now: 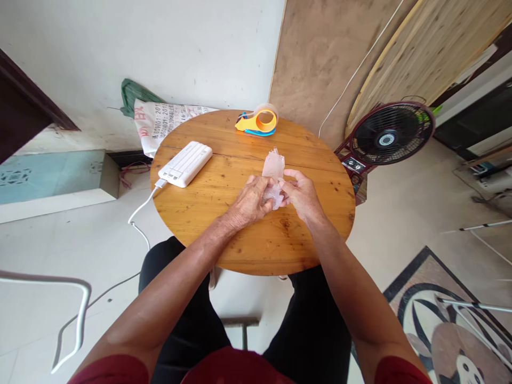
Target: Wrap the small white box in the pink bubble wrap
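A crumpled, pale pink, see-through plastic bag [274, 165] stands or lies between my hands over the round wooden table [256, 248]. My left hand [253, 200] is closed on the bag's left side, resting close to the tabletop. My right hand [301, 194] pinches the bag's right edge between thumb and fingers. The bag's top end sticks out beyond my fingers, away from me, and its lower part bunches between the hands. Whether anything is inside the bag, I cannot tell.
A yellow and blue tape dispenser [258, 121] sits at the table's far edge. On the left lies a white power bank [186, 164] with a white cable [140, 213] hanging off the table. A dark red fan [386, 138] stands beyond the right edge.
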`<act>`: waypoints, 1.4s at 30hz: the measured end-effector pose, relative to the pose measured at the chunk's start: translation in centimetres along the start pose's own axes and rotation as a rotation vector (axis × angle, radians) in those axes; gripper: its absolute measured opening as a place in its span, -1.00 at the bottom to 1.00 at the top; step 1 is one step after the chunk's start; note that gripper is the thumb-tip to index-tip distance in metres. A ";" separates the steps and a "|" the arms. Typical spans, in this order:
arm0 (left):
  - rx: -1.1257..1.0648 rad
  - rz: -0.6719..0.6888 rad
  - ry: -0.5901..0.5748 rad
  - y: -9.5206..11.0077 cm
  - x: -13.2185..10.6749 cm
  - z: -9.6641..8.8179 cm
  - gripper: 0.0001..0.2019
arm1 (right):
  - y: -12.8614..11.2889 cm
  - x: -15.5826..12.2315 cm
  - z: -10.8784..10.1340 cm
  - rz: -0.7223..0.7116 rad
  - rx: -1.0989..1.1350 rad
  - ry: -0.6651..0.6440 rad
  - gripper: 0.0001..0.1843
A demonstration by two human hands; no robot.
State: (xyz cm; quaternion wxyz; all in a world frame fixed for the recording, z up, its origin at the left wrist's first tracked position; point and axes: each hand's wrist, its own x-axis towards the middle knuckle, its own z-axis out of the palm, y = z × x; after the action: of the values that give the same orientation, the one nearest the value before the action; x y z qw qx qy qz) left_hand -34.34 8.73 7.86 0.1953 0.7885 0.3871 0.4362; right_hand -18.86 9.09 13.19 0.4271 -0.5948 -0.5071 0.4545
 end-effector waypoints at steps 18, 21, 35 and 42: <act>-0.111 -0.158 0.125 1.4 0.1 0.3 -0.74 | -2.3 -1.3 -1.1 -0.013 -0.128 -0.166 -0.26; -0.100 -0.147 0.139 1.3 0.1 0.6 -0.82 | -2.2 -1.0 -1.4 -0.035 -0.120 -0.217 -0.30; -0.048 -0.246 0.127 1.6 0.3 0.6 -0.81 | -0.9 -0.6 -1.8 -0.161 -0.217 -0.284 -0.35; -0.049 -0.259 0.142 0.8 0.3 1.2 -0.93 | 2.7 -1.4 -2.3 -0.270 -0.033 0.000 -0.44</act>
State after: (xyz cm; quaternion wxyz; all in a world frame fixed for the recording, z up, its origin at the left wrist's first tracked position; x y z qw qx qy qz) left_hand -32.92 8.51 7.92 0.2415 0.6941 0.4877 0.4713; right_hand -16.10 7.29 11.23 0.4746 -0.5281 -0.5899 0.3845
